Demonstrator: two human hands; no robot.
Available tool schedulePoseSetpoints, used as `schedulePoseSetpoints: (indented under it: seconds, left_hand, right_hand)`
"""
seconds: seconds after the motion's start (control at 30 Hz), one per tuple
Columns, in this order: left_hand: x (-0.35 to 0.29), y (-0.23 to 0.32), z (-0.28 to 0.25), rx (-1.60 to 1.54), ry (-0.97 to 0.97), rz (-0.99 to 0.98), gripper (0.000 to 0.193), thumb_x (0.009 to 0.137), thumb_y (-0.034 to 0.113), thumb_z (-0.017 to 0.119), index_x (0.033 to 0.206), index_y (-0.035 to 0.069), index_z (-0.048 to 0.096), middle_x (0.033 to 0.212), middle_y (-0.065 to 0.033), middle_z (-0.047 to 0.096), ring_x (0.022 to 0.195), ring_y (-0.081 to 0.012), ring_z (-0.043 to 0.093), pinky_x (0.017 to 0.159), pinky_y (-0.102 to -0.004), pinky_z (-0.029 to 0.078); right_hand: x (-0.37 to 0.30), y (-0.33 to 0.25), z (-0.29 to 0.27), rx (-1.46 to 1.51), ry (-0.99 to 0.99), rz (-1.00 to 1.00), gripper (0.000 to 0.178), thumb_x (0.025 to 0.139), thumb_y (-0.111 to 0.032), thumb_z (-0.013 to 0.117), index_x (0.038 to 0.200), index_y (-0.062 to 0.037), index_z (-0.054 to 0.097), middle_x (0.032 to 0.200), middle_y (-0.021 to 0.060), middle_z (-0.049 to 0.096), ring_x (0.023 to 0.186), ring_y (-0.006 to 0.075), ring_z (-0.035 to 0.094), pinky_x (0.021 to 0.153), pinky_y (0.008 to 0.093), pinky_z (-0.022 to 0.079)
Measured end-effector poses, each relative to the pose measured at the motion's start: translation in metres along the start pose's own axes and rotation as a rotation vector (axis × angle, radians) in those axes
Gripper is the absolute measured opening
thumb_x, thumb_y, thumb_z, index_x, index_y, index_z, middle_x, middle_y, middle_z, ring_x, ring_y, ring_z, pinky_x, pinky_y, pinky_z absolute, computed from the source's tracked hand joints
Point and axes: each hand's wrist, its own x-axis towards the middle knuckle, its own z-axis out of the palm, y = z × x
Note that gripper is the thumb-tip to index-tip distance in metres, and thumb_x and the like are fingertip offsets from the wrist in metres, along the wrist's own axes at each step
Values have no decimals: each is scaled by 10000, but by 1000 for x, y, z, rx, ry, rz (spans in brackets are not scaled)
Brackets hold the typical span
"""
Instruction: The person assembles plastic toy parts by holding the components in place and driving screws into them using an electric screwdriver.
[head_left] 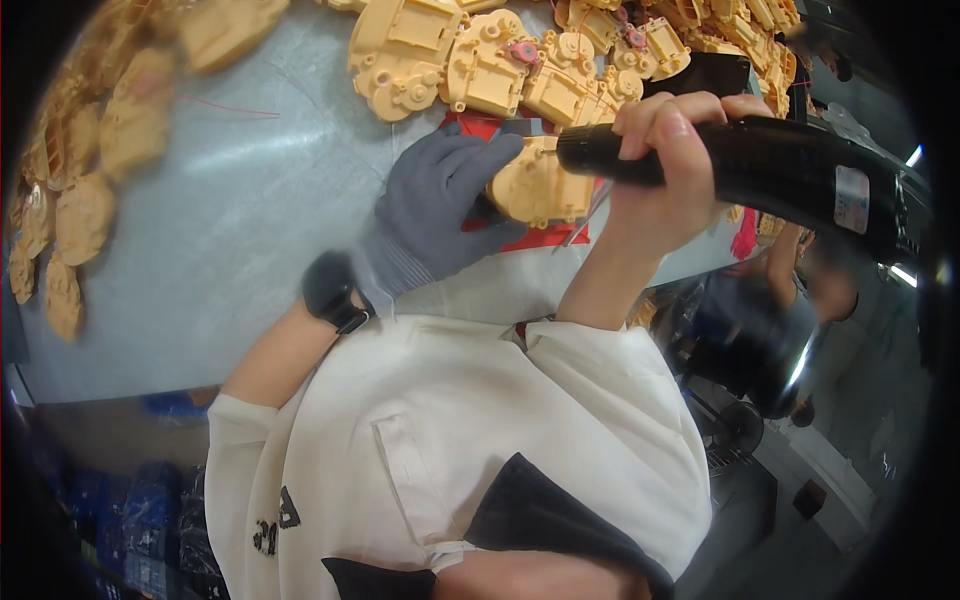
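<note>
My left hand (435, 195), in a grey glove, grips a yellow plastic housing (540, 188) from its left side. Under the housing lies a red fixture (553, 238) on the table. Wrapped round a black electric screwdriver (760, 160) is my bare right hand (672, 150). The screwdriver lies nearly level, its nose pointing left over the top right of the housing. Its tip is close to the housing; whether they touch I cannot tell.
Several yellow housings (490, 65) with small gears crowd the far side of the grey table (250, 240). More housings (85, 215) are heaped along the left edge. A thin red wire (235, 108) lies between. At right, another person (760, 310) sits near a fan (738, 428).
</note>
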Motion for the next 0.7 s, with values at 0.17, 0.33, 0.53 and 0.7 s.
schedulePoseSetpoints:
  seconds: [0.17,0.33,0.53,0.7]
  left_hand:
    - [13,6,6,95,-46,97,671,635,274,765,1215,53,509,932,-106,609,857,-281,564,777,-391,443]
    - [13,5,7,84,-110,7,639,632,311,752,1181,61,542,942,-110,615,833,-280,568,753,-399,434]
    - [10,10,8,101,-198,-26,670,629,285,742,1233,80,538,1060,-116,602,966,-290,542,868,-390,416]
    - [16,10,7,146,-236,-47,670,616,282,742,1231,101,548,1050,-110,598,977,-282,535,901,-382,386]
  right_hand:
    - [-8,1,3,-4,101,3,454,727,34,529,1151,-31,381,653,86,512,493,178,477,538,342,440]
    - [-16,-9,-13,-15,220,-5,484,735,32,518,1192,-4,362,648,83,495,495,175,496,565,345,478]
    - [-19,-58,-116,-160,608,-324,329,797,-19,483,1125,-28,459,634,44,456,544,163,470,629,351,430]
    - [24,-36,-155,-241,618,-405,376,707,125,569,1051,46,441,632,105,543,488,186,522,531,329,476]
